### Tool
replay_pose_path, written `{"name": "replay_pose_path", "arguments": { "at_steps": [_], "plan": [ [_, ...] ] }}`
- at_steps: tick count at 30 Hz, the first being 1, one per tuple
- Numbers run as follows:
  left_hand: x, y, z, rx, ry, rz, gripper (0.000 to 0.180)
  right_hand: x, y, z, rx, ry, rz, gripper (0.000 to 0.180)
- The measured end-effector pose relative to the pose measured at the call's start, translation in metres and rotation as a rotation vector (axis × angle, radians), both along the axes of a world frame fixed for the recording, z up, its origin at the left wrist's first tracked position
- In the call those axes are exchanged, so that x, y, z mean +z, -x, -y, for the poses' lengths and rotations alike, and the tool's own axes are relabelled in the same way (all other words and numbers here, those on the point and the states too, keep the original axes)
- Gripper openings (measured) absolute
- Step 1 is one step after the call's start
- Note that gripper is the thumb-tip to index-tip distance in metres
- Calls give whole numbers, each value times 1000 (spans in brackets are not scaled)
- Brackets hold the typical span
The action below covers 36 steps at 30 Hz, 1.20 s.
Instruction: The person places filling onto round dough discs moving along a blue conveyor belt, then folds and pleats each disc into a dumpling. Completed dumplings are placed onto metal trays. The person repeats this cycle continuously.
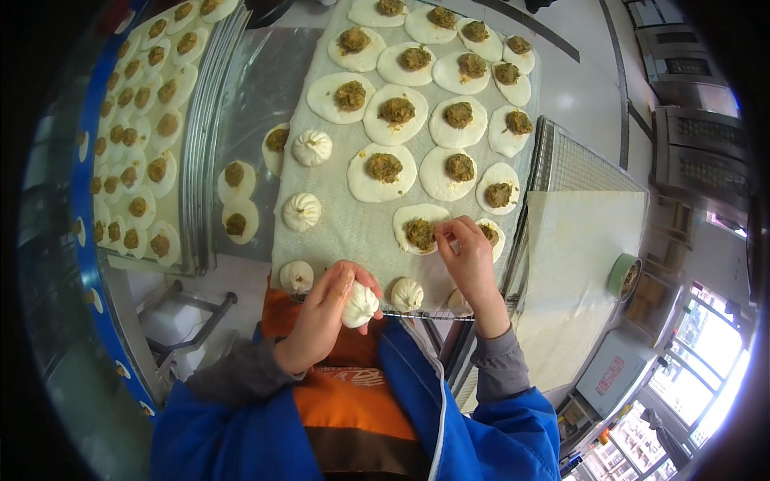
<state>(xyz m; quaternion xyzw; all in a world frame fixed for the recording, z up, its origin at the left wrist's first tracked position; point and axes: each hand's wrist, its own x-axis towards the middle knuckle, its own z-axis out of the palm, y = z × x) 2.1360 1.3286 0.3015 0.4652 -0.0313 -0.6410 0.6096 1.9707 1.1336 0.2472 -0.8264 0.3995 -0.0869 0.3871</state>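
1. Steel cabinets and bright windows stood well off to the right of both hands. Far to the left of the left hand ran a blue-edged surface (84, 196) beside a tray crowded with filled rounds.
2. Under and beyond the hands lay a cloth-lined tray (353, 232), its far part covered by rows of flat dough rounds topped with brown filling. Just right of the right hand, a wire rack carried a pale sheet (573, 272), with a green bowl (623, 276) at its far side.
3. Low over the near edge, the left hand (325, 303) was cupped, fingers curled around one pleated bun (360, 306).
4. Beyond and to the right, the right hand (469, 256) had thumb and fingertips drawn nearly together at the right side of the nearest dough round (409, 213); whether they gripped its rim, I could not tell.
5. Other closed buns sat nearby: one (407, 294) between the hands, one (297, 276) just left of the left hand, two farther beyond it.
6. Smallest was the filling (419, 235), by the right fingertips. The step in hand seemed to be the changeover from a closed bun to an open round; the next move probably called for freeing the left palm and lifting the soft round level, without spilling its mound.
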Motion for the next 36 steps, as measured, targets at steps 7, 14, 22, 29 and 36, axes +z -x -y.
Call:
{"name": "replay_pose_path", "arguments": {
  "at_steps": [7, 14, 22, 29, 36],
  "plan": [
    [-4, 3, 23, 15, -80, -27, 36, -2, -2, -1, 32, 20, -17, 8],
    [-14, 5, 30, 35, -46, -121, 38, 19, -6, 0, -165, -311, 21, 5],
    [-16, 3, 24, 1, 38, -168, 40, 76, -27, -47, 146, -237, 371, 15],
    [-15, -4, 9, 128, 124, -229, 40, 101, -42, -62, 435, 400, 222, 28],
    [-15, -8, 2, 72, 99, 15, 53, 100, -57, -75, 502, 56, 121, 65]
  ]
}}
